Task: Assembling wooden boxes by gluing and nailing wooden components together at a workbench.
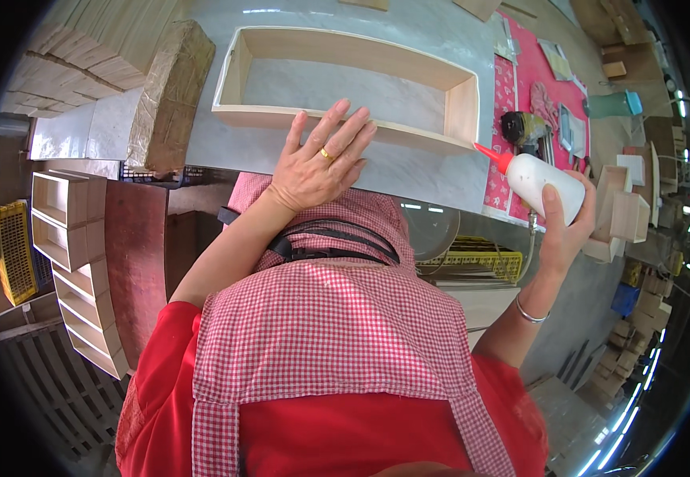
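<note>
A pale wooden rectangular frame (pixel 462 107) lies on the grey tabletop, with the table surface showing through its middle. A white line runs along its upper edges. My left hand (pixel 317 163) rests with fingers stretched out over the near side of the frame, a gold ring on one finger. In my right hand (pixel 569 219) is a white squeeze bottle (pixel 537 184) with a red nozzle. The bottle is tilted, and its nozzle tip is at the frame's near right corner; whether it touches cannot be made out.
A tape-wrapped block (pixel 172 95) and stacked wooden boards (pixel 94 48) stand left on the table. To the right, a drill-like power tool (pixel 522 127) sits on a pink patterned cloth (pixel 505 79). Wooden boxes (pixel 91 306) are stacked at lower left; a yellow crate (pixel 480 261) is below the table.
</note>
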`<state>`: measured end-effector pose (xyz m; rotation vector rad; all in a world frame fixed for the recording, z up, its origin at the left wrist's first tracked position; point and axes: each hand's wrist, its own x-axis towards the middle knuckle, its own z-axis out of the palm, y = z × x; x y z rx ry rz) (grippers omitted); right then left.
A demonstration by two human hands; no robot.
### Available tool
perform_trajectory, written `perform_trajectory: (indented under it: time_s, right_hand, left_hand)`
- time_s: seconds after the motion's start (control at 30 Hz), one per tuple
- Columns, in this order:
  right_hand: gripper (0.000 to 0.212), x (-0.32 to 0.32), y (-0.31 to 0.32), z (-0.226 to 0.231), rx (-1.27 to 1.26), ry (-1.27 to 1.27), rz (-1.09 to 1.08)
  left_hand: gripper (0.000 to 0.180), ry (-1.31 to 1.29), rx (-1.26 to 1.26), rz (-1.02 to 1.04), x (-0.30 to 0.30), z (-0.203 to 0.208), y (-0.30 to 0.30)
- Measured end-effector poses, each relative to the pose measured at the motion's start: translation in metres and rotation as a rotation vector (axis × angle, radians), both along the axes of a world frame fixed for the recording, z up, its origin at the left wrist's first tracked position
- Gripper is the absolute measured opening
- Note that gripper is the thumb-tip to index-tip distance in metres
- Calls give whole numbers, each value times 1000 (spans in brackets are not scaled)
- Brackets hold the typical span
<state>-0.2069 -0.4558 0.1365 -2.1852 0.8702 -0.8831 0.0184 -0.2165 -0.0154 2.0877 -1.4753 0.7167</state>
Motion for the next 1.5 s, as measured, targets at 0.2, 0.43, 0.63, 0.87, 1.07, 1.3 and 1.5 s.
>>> perform_trajectory:
  time_s: [0.2, 0.43, 0.63, 0.87, 1.07, 1.3, 1.5]
  right_hand:
    - [49, 66, 53, -16, 378, -234, 137]
    - [48, 167, 118, -32, 351, -259, 554]
    - [47, 195, 129, -36, 369, -231, 634]
    - [46, 186, 118, -28, 281, -177, 626]
    - [39, 156, 97, -17, 196, -123, 539]
    - [39, 111, 66, -10, 175, -71, 422]
    - [43, 68, 40, -7, 100, -54, 285]
  left_hand:
    - [47, -24, -80, -183, 3, -3, 3]
    - [38, -32, -146, -242, 4, -5, 4]
    - [31, -14, -171, -318, 7, -7, 6]
    - [26, -25, -215, -293, 7, -2, 5]
    - [27, -65, -207, -316, 8, -3, 3]
    - [27, -4, -131, -341, 6, -3, 3]
    - [34, 15, -67, -319, 5, 1, 6]
